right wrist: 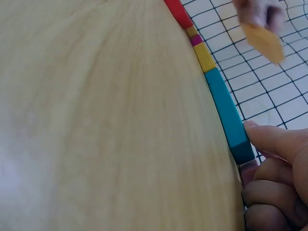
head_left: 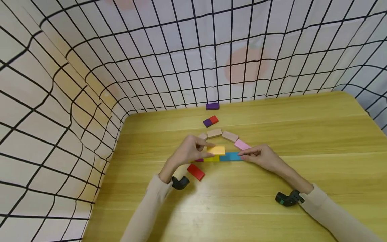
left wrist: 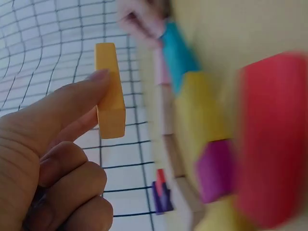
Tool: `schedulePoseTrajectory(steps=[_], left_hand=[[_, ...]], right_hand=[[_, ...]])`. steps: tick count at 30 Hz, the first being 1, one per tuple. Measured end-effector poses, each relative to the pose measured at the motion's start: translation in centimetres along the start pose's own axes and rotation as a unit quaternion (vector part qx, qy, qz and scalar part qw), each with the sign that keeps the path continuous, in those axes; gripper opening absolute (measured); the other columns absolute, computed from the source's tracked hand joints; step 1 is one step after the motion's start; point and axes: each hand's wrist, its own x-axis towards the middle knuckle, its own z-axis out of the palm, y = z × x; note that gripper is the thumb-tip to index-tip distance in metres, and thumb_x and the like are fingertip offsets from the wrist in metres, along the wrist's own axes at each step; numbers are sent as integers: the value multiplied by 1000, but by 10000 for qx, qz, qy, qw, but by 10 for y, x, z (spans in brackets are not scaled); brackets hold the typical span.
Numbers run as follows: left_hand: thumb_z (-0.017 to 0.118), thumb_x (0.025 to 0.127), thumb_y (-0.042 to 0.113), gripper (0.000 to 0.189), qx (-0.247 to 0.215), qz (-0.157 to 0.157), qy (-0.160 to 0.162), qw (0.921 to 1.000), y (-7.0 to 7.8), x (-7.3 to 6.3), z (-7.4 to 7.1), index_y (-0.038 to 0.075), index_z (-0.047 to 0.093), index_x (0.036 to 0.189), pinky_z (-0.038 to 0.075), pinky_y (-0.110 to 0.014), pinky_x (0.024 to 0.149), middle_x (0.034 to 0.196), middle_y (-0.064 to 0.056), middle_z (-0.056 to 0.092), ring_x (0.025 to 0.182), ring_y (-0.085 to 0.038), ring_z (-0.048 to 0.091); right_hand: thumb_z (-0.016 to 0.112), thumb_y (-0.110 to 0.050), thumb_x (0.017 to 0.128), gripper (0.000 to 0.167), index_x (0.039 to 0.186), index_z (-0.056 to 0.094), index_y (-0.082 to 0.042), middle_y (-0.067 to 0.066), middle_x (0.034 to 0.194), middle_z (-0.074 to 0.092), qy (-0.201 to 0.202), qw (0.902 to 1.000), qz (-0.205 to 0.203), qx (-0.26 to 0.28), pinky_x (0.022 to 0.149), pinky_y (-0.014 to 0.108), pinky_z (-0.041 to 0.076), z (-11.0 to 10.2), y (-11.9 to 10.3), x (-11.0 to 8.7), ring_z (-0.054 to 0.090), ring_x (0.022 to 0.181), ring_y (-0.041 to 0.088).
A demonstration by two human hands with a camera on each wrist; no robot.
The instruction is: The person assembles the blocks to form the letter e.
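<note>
Between thumb and fingers, my left hand (head_left: 188, 151) pinches an orange-yellow block (head_left: 216, 150), held up over a row of blocks. In that row a blue block (head_left: 230, 156) lies end to end with a yellow block (head_left: 211, 159) and a magenta block (left wrist: 215, 171). My right hand (head_left: 263, 158) pinches the blue block at its right end, with the other fingers curled in the right wrist view. Behind the row, plain wooden blocks (head_left: 214, 133) and a pink block (head_left: 242, 144) form an arc, partly hidden by my left hand.
A red block (head_left: 196, 172) lies in front of the row, near my left wrist. Farther back are a small purple-and-red pair (head_left: 210, 121) and a purple block (head_left: 212, 106) by the black wire grid (head_left: 187, 50) that borders the wooden table (head_left: 235, 215).
</note>
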Motion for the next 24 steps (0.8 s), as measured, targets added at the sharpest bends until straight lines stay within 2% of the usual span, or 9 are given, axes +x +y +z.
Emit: schedulePoseTrajectory(steps=[5,9,15,19,24], left_hand=[[86,85,13,30,-146,-272,-285,9991,-7,-36,14,5,81,113,26,-19,53,60,7,36,55,-4,30],[86,85,15,31,21,-494,-294,9983,-10,-52,25,8,81,114,29,-18,53,61,8,41,56,-3,34],[88,84,19,31,642,-355,-396,9965,-12,-59,38,13,82,114,29,-17,55,65,9,47,61,-2,38],[87,85,22,30,1029,-217,-523,9931,-12,-58,42,15,82,114,27,-16,57,63,11,43,61,0,38],[87,85,24,30,1091,-189,-600,9920,-13,-59,46,15,82,114,26,-15,57,61,12,41,59,1,36]], right_hand=[[76,-25,96,20,111,82,-14,6,61,61,15,10000,-8,-49,51,22,33,1,2,1,35,53,3],[76,-25,96,19,110,82,-15,3,58,57,44,9999,7,-103,51,22,33,1,3,1,35,53,3],[76,-24,96,20,111,82,-13,1,56,52,61,9999,-17,-86,50,22,31,1,2,0,33,52,4],[75,-24,96,20,112,82,-13,4,62,58,71,9999,30,-135,51,22,31,1,1,0,33,54,4],[75,-23,97,20,112,82,-13,7,66,63,69,9999,30,-133,51,22,32,0,1,1,34,54,3]])
